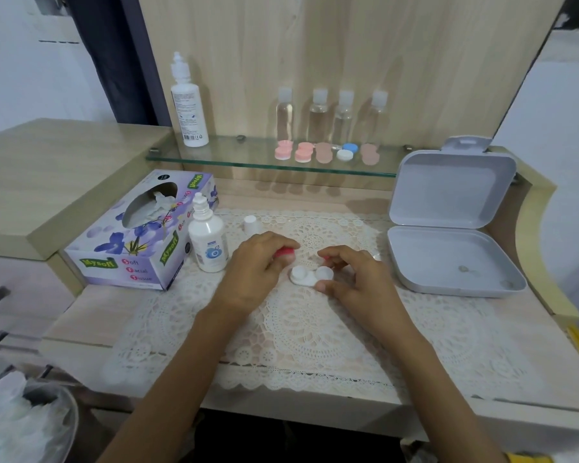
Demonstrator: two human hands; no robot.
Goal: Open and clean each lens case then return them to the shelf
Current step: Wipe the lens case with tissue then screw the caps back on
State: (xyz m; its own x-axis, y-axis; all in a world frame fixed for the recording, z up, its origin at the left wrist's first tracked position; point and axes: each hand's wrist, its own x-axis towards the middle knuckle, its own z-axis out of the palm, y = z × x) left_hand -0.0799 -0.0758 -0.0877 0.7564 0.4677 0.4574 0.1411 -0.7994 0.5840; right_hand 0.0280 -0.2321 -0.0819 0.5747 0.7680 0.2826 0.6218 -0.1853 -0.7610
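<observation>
Covering wooden desk (81, 315), lace doily (315, 329)

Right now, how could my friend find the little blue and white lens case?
Find the long glass shelf on the wooden back wall. Small lens cases sit in a row before four clear plastic bottles. The blue and white lens case is fourth from the left, the only one with a blue cap; the rest are pink or beige.

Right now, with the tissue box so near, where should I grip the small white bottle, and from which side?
Take the small white bottle round its body, probably from the front right: it stands upright, uncapped, and the tissue box crowds its left.
</observation>
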